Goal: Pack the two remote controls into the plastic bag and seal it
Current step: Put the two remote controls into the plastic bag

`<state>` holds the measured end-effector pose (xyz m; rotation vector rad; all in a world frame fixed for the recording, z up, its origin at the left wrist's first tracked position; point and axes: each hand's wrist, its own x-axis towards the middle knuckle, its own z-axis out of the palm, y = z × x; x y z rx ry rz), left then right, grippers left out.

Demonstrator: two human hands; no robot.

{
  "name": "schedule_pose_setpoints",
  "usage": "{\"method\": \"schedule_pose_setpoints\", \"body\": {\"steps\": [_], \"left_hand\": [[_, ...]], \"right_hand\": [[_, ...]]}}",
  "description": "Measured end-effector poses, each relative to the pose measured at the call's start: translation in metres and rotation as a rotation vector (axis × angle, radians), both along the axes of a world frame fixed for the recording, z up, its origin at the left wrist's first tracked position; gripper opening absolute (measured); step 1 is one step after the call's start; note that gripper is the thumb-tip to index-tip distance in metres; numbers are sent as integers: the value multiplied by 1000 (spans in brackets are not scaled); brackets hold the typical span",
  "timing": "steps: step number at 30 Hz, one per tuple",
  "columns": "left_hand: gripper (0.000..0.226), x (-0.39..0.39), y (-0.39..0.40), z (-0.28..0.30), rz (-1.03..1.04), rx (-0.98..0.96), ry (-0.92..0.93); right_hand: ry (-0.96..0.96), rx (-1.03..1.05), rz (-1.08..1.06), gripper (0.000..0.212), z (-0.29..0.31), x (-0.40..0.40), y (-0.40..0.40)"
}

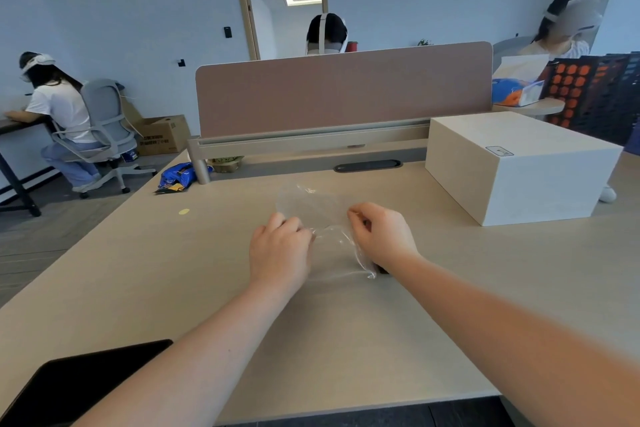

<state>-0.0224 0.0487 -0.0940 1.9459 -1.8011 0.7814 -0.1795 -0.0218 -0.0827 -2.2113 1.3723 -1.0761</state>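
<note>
A clear plastic bag (322, 218) lies crumpled on the light wooden desk (173, 270), in the middle of the head view. My left hand (278, 250) pinches the bag's left side with closed fingers. On the bag's right side my right hand (382, 236) grips it the same way. A small dark shape (382, 269) shows under my right wrist at the bag's near corner; I cannot tell what it is. No remote control is plainly visible.
A large beige box (519, 166) stands on the desk to the right. A brown divider panel (343, 94) closes off the far edge. A black flat device (79, 381) lies at the near left corner. A blue snack packet (176, 177) sits at the far left. Other people sit around.
</note>
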Motion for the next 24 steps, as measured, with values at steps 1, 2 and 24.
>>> {"method": "schedule_pose_setpoints", "body": {"steps": [1, 2, 24], "left_hand": [[13, 1, 1, -2, 2, -12, 7], [13, 2, 2, -3, 6, -31, 22], [25, 22, 12, -7, 98, 210, 505]], "right_hand": [[-19, 45, -51, 26, -1, -5, -1], [27, 95, -105, 26, -3, -11, -4], [358, 269, -217, 24, 4, -12, -1]]}}
